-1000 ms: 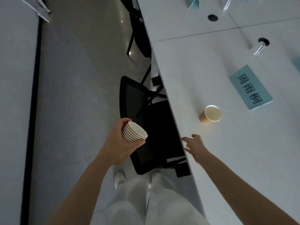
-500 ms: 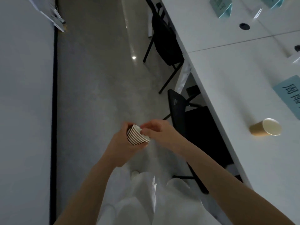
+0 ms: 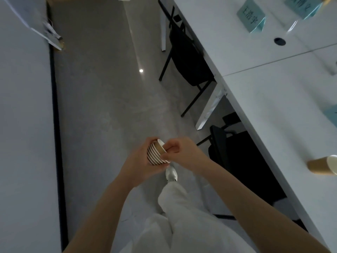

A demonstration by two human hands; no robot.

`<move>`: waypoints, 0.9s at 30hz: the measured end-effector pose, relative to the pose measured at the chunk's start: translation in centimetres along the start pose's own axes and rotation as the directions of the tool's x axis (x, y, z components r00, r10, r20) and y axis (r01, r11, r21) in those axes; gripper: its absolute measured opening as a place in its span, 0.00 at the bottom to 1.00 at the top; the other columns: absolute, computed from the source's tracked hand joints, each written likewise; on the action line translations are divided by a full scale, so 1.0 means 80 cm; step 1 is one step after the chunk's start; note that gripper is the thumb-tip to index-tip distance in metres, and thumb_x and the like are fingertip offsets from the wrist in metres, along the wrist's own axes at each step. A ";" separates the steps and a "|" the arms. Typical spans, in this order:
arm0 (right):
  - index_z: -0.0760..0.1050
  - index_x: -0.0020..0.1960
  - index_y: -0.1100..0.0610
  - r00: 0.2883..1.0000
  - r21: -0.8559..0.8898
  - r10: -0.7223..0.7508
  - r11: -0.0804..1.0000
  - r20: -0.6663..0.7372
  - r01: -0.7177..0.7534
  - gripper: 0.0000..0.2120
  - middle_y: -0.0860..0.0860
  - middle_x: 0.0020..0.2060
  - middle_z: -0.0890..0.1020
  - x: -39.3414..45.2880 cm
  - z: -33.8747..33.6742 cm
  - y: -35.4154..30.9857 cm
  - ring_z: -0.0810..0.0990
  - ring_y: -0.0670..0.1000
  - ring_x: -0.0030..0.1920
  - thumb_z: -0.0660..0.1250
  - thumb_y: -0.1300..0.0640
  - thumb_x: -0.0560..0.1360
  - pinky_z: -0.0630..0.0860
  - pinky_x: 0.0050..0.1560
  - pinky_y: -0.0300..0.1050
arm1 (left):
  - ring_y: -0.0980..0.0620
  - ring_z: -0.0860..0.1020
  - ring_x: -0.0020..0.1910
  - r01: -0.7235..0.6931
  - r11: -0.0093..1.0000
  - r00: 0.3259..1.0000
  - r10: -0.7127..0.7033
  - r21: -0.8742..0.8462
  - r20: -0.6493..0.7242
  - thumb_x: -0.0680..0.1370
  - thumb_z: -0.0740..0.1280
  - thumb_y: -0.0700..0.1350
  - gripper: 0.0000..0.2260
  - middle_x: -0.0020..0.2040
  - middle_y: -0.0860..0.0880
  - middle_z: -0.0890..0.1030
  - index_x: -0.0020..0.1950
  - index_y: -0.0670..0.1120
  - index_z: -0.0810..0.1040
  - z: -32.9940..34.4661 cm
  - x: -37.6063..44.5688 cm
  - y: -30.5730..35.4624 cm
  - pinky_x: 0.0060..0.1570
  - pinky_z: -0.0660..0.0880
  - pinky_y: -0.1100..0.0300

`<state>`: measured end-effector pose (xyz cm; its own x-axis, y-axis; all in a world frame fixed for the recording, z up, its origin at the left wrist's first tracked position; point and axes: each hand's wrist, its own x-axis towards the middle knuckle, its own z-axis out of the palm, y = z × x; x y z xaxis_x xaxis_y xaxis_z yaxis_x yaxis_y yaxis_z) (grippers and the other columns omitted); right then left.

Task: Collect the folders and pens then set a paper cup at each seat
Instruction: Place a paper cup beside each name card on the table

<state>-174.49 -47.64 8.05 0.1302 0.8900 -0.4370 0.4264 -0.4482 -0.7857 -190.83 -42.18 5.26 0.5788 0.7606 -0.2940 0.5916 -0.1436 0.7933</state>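
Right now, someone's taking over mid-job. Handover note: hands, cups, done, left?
Left hand grips the cup stack over the floor beside the table.
Right hand pinches the top cup, partly out of the stack.
Done: one placed cup stands on the table at the near seat. No folders or pens in view.
Left: free the top cup and set it by the far name card; no cup shows there. Other seats are out of view.

The stack of cups (image 3: 157,153) is brown with white-striped rims. The table (image 3: 273,99) is white; the chairs (image 3: 189,57) are black. The name cards (image 3: 251,15) are teal.
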 end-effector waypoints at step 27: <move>0.71 0.67 0.58 0.936 0.798 0.345 0.581 -0.064 -0.160 0.30 0.54 0.59 0.80 0.491 -0.181 -0.147 0.81 0.53 0.57 0.76 0.52 0.69 0.79 0.59 0.50 | 0.59 0.78 0.56 -0.197 0.980 0.976 0.199 -0.038 0.085 0.67 0.77 0.52 0.33 0.60 0.57 0.79 0.70 0.57 0.69 -0.268 0.523 0.035 0.54 0.78 0.57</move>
<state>-161.43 -6.22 6.49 0.3266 0.6839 -0.6524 -0.4875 -0.4694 -0.7361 -176.99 2.80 6.59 0.7305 0.6604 -0.1738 0.4443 -0.2664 0.8554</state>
